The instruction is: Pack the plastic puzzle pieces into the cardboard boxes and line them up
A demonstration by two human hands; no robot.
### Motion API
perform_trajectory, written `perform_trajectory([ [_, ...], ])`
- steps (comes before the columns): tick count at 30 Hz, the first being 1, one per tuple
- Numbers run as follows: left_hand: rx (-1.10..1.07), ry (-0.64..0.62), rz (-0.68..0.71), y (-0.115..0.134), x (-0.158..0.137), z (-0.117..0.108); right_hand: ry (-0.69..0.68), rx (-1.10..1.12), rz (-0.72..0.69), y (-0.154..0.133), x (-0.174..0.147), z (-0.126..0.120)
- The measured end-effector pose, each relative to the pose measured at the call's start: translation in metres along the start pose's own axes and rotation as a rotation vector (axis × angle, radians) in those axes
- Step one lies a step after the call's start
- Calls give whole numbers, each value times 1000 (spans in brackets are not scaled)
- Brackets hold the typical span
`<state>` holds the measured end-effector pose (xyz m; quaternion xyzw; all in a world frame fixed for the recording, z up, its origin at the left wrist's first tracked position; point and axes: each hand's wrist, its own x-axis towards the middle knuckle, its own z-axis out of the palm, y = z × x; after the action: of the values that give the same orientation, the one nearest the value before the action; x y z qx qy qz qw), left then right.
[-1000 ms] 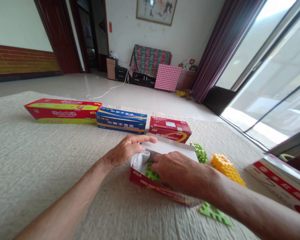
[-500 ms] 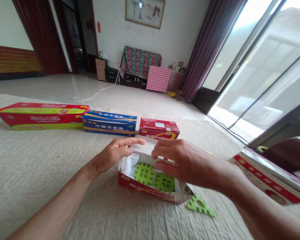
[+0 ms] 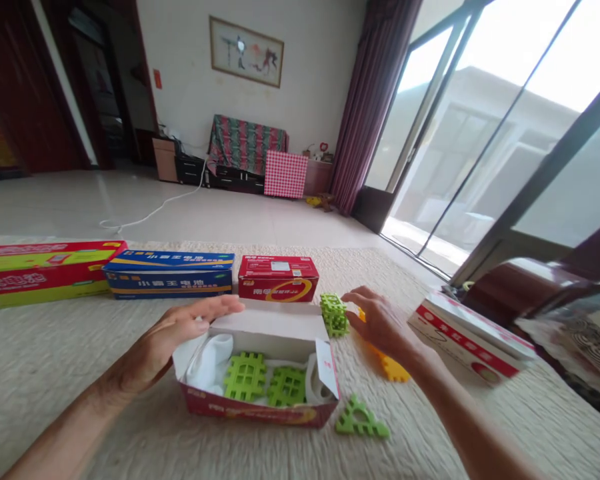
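Right hand [image 3: 380, 321] has come out of the open box [image 3: 260, 407] since a second ago and now sits to the box's right, fingers loosely spread, fingertips touching or just short of the green stack [image 3: 334, 314] of grid tiles; can't tell if contact is made. It holds nothing, so the grip is open, not pinching. Under and behind that hand lies a yellow piece [image 3: 391, 366], partly hidden by the wrist. Left hand [image 3: 173, 337] hasn't really moved: palm flat, fingers extended, resting along the box's left end and back flap, steadying it, not clamped on anything. Two green tiles [image 3: 266, 381] now lie flat side by side in the box, on white padding [image 3: 211, 360]; a second ago the right hand covered them, half a second ago it was lifting clear. Reads as: those two are placed, and the hand has gone to the stack. A green triangle [image 3: 361, 421] sits on the cream-covered surface [image 3: 55, 360] just off the box's front right corner, untouched in all three frames. Head has also turned right, so the row behind shifted left in view: long red box [image 3: 40, 270], blue box [image 3: 170, 281], small red box [image 3: 278, 277]. White-red box [image 3: 470, 337] sits at far right.
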<state>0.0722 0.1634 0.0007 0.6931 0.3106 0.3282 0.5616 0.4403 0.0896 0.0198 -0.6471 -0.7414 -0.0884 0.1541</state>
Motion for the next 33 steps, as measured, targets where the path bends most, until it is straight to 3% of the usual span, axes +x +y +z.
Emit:
perform_trajectory([
  [7, 86, -23, -7, 6, 0, 2, -73, -128, 2, -13, 0, 13],
  [15, 107, -27, -34, 10, -2, 3, -23, -133, -24, -12, -1, 13],
  [20, 130, -1, -27, 19, -6, 8, -169, -26, 5, -21, -11, -5],
  [26, 117, 16, -15, 14, -3, 6, -335, 27, -57, -28, -21, 10],
  [29, 88, -3, -15, 13, -3, 7, -325, -3, -64, -22, -21, 8],
  [33, -16, -36, -23, 13, -4, 8, -156, -31, -37, -17, -13, -28],
])
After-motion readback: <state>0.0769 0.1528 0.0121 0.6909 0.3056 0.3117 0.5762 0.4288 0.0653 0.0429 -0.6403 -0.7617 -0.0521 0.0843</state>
